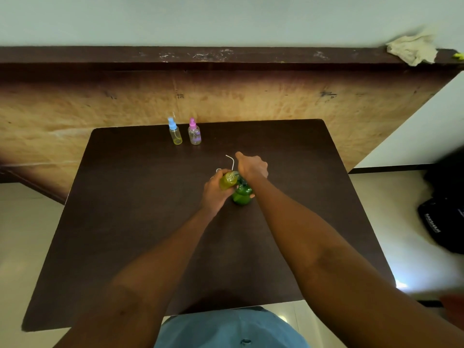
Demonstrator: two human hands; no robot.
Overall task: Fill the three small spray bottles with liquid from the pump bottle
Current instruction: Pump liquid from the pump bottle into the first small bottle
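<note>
A small yellow bottle (pixel 228 181) is gripped, tilted, in the left hand (pixel 214 194) against the green pump bottle (pixel 242 195), which stands mid-counter (pixel 125 222). The right hand (pixel 252 168) is set over the pump head, fingers curled, though whether anything is clasped cannot be told. A blue-topped bottle (pixel 175 133) and a pink-topped bottle (pixel 194 133) are stood at the far edge. Filling seems to be in hand; steady pump strokes are called for next, with the mouth kept under the spout.
</note>
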